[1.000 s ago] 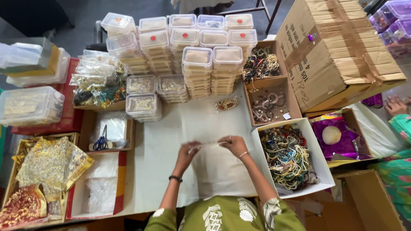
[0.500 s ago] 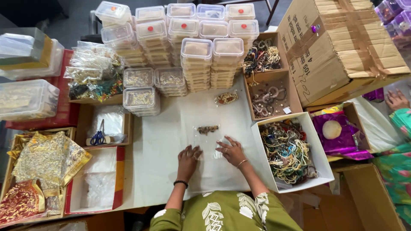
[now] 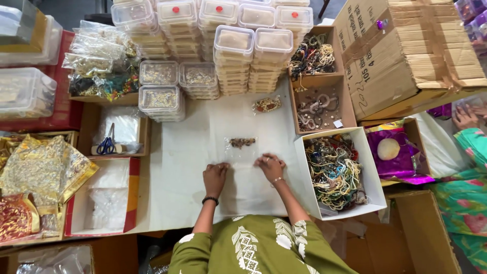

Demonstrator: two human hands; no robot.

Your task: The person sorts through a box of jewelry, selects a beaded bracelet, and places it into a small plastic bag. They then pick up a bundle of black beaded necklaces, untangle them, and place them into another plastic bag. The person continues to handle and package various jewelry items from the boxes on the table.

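A small clear plastic pouch (image 3: pixel 243 151) lies flat on the white paper-covered table (image 3: pixel 187 167), with a brownish jewellery piece (image 3: pixel 242 142) inside its far end. My left hand (image 3: pixel 215 175) has curled fingers pinching the pouch's near left corner. My right hand (image 3: pixel 270 166), wearing a ring and bangle, grips the near right corner. Both hands rest on the table.
Stacks of clear lidded boxes (image 3: pixel 233 50) stand at the back. To the right sit a white box of tangled necklaces (image 3: pixel 335 172) and brown boxes of bangles (image 3: pixel 317 109). Scissors (image 3: pixel 106 144) lie in a tray on the left. Another person's hand (image 3: pixel 464 116) is at far right.
The pouch was stretched in the air between both hands, then laid flat on the table. My hands now sit with curled fingers at its near corners. The camera view shifted slightly.
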